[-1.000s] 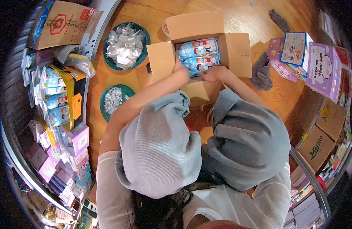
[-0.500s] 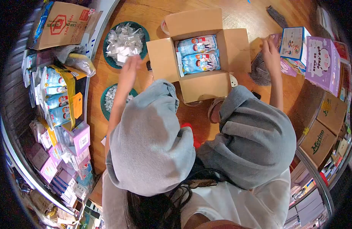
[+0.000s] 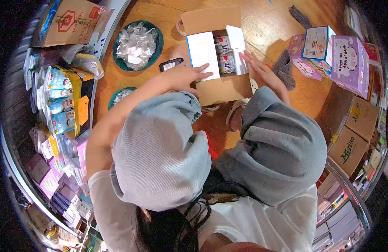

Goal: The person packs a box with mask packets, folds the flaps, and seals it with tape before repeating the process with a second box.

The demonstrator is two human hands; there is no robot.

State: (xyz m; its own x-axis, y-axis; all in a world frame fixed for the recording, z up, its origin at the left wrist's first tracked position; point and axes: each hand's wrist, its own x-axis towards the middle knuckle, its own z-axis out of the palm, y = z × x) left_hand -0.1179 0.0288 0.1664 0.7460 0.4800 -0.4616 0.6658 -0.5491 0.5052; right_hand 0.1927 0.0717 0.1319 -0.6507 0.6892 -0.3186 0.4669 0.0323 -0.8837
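Observation:
A cardboard box (image 3: 227,89) stands on the floor in front of my knees. Its left flap (image 3: 202,54) and right flap (image 3: 237,42) are folded inward and show white outer faces, while the front and back flaps stay out. Through the gap between them I see blue and white packs (image 3: 224,56) inside. My left hand (image 3: 187,76) lies with spread fingers on the left flap. My right hand (image 3: 263,72) rests with fingers stretched against the right flap, which is still tilted up. Neither hand grips anything visible.
Left of the box are a green basket (image 3: 160,51) of clear plastic, a smaller basket (image 3: 111,97) and a black item with a white label (image 3: 171,64). A tape roll (image 3: 180,27) lies behind. Purple boxes (image 3: 350,63) and a grey cloth (image 3: 282,67) are right. Stocked shelves flank both sides.
Both hands have come inward to the box, the left from the basket and the right from beside the purple boxes. The two side flaps have been folded in over the packs.

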